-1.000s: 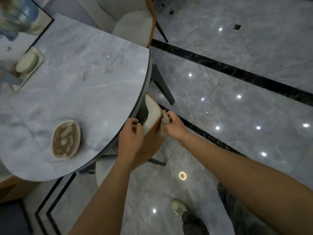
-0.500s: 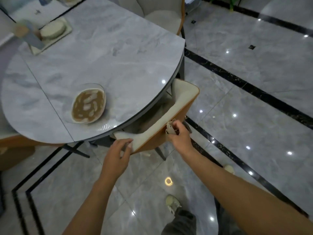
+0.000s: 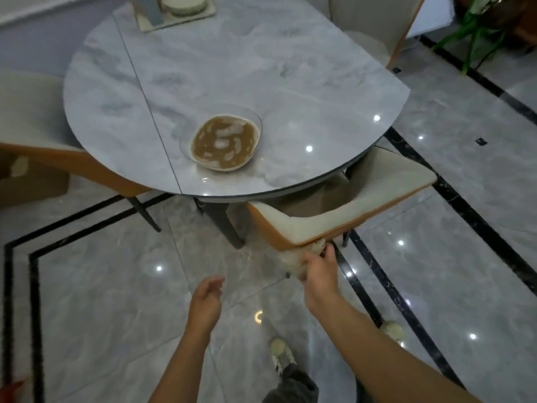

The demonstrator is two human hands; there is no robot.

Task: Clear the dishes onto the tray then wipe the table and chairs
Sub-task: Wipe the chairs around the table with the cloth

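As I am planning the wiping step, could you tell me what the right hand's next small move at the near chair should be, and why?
Probably sweep the cloth along the backrest of the chair: the right hand grips it bunched against the orange back, and the left hand hangs free nearby. The bowl of food sits uncleared on the table.

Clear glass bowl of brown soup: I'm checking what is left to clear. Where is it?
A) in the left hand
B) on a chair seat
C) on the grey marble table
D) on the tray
C: the clear glass bowl of brown soup stands on the grey marble table, near its front edge.
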